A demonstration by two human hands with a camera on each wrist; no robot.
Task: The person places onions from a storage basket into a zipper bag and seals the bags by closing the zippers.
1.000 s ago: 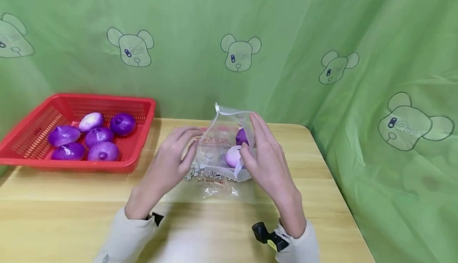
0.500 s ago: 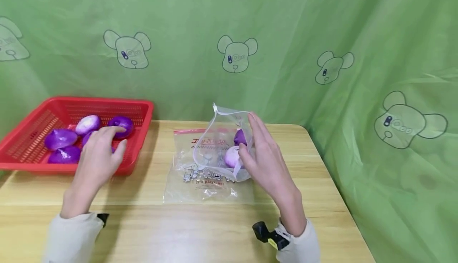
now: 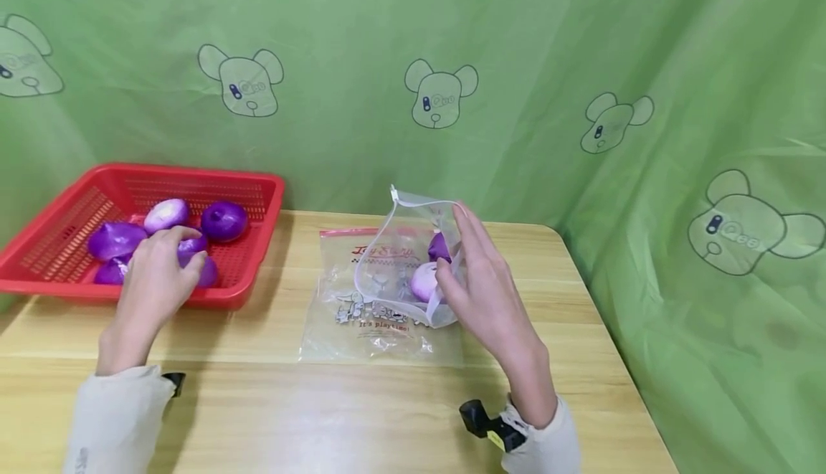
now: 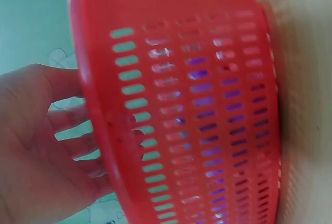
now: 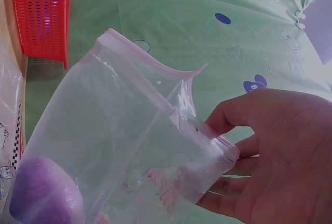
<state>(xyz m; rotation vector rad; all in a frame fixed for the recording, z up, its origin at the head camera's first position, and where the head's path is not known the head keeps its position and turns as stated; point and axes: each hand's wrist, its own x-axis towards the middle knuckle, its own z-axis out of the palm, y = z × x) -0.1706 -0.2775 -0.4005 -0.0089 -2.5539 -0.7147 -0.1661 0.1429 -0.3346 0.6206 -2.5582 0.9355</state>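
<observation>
My left hand [image 3: 155, 273] reaches over the front of the red basket [image 3: 267, 230], its bent fingers above the purple onions [image 3: 208, 273]. Contact between fingers and onion cannot be made out; in the left wrist view the basket wall hides the fingertips. At the centre right, a clear zip bag [image 3: 390, 295] stands with its mouth spread, holding a pale onion [image 3: 424, 282] and a darker onion [image 3: 439, 247]. My right hand [image 3: 487, 287] grips the bag's right edge between thumb and fingers, also seen in the right wrist view around the bag's rim [image 5: 220, 149].
A printed clear bag [image 3: 329, 345] with a red zip strip lies flat on the wooden table [image 3: 361, 416], partly under the standing bag. Several onions, including a whitish one [image 3: 166, 214], sit in the basket. A green curtain [image 3: 342, 144] hangs behind and to the right.
My left hand has left the bag's left side, moved left to the basket, and lowered over the onions. The right hand stays at the bag's edge.
</observation>
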